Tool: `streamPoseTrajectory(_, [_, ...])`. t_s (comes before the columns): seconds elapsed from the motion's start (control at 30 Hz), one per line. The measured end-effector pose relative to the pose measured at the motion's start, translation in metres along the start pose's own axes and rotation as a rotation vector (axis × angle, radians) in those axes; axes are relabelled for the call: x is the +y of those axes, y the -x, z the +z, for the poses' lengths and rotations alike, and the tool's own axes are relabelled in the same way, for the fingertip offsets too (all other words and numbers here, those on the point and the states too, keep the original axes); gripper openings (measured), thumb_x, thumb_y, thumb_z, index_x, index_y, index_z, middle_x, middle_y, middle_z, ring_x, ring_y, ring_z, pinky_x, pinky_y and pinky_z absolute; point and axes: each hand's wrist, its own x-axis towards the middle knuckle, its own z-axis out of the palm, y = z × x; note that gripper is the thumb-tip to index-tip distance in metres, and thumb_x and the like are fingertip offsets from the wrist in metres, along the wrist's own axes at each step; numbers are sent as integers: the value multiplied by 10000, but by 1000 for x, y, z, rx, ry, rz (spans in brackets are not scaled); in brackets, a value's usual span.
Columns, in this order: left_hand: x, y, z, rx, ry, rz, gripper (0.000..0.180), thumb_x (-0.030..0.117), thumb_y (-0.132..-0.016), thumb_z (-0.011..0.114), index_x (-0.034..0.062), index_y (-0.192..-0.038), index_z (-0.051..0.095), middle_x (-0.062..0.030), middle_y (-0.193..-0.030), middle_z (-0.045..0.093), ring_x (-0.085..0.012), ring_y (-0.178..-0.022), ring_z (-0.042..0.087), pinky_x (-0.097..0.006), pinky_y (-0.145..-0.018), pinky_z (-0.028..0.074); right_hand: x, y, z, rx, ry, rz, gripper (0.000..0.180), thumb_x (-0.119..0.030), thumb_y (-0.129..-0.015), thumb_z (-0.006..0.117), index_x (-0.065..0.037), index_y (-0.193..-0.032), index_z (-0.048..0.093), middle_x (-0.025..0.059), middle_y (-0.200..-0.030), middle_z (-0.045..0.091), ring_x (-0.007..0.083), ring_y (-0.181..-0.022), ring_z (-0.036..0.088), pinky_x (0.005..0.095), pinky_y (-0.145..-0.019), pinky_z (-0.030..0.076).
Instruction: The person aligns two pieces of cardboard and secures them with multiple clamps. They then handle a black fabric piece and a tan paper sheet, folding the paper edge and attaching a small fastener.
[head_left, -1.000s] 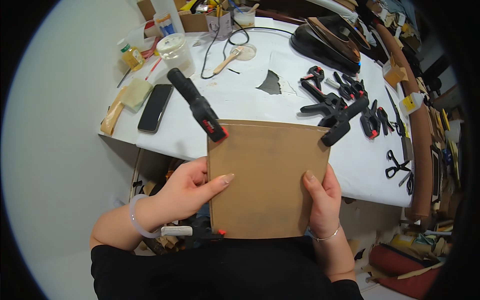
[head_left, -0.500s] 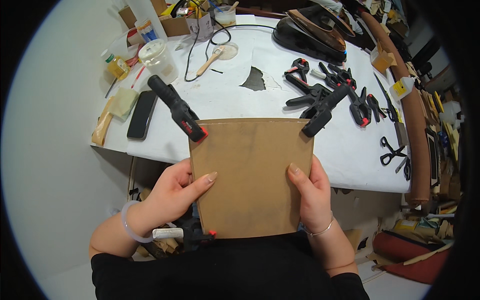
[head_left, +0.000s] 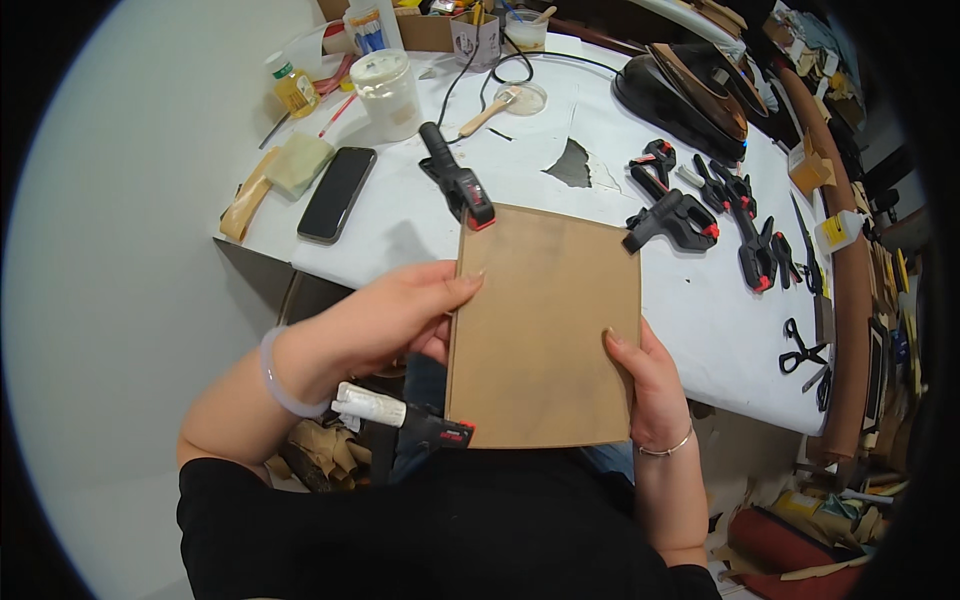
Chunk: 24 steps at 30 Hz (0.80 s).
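Between my hands is a flat brown board (head_left: 548, 325), held up in front of the table's near edge. My left hand (head_left: 415, 308) grips its left side, thumb on the face and fingers behind. On the right side my right hand (head_left: 650, 385) does the same, lower down. Black spring clamps with red pads bite its corners: one clamp (head_left: 458, 180) at the upper left, another clamp (head_left: 652, 222) at the upper right. A third clamp (head_left: 405, 416), with a white-wrapped handle, sits at the lower left corner. The board's back is hidden.
On the white-covered table (head_left: 700, 340) lie several loose spring clamps (head_left: 755, 255), scissors (head_left: 800, 348) and a phone (head_left: 337, 195). Farther back stand a white tub (head_left: 387, 95), a bottle of yellow liquid (head_left: 292, 85), a brush (head_left: 490, 113) and an iron (head_left: 690, 95) on its base.
The board has turned slightly clockwise and its lower left clamp shows more fully. My left hand has moved up and right with it. The whole view has shifted, the table appearing farther right and tilted.
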Motion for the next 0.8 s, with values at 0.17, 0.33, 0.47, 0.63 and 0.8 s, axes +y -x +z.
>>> streamPoseTrajectory(0.17, [20,0,-5,-19,-122,-9,430,342,-1080,568,46,-1391,544,-50,-1144,718,-124,-940,722,-285,-793,595,2,-1,5,2,-18,-63,514,-136,-1036,585,-4,-1506,421,107,-1400,588,192,-1254,591,353,-1036,502])
streamPoseTrajectory(0.33, [16,-4,-7,-83,-162,47,449,210,-1037,650,33,-1420,497,-79,-1084,738,-156,-913,745,-314,-747,628,0,1,3,22,43,-86,509,-125,-1029,593,1,-1495,431,104,-1388,598,180,-1236,594,346,-1027,502])
streamPoseTrajectory(0.47, [6,-5,-7,-47,-151,47,448,205,-1038,645,24,-1414,484,-87,-1087,738,-159,-897,749,-319,-734,634,-2,6,4,55,109,-99,505,-124,-1028,602,7,-1487,438,110,-1377,603,178,-1224,598,343,-1019,504])
streamPoseTrajectory(0.63, [1,-3,-5,-34,-155,61,438,208,-1044,630,18,-1411,483,-85,-1096,735,-148,-888,748,-312,-718,634,0,8,5,33,101,-92,496,-136,-1031,608,14,-1476,450,114,-1373,606,181,-1219,600,344,-1020,505])
streamPoseTrajectory(0.8, [-6,0,-8,-33,-118,71,433,204,-1050,615,11,-1412,479,-79,-1097,733,-136,-887,745,-293,-707,630,-1,7,10,15,113,-79,496,-143,-1035,608,20,-1475,447,111,-1378,602,184,-1231,595,346,-1032,499])
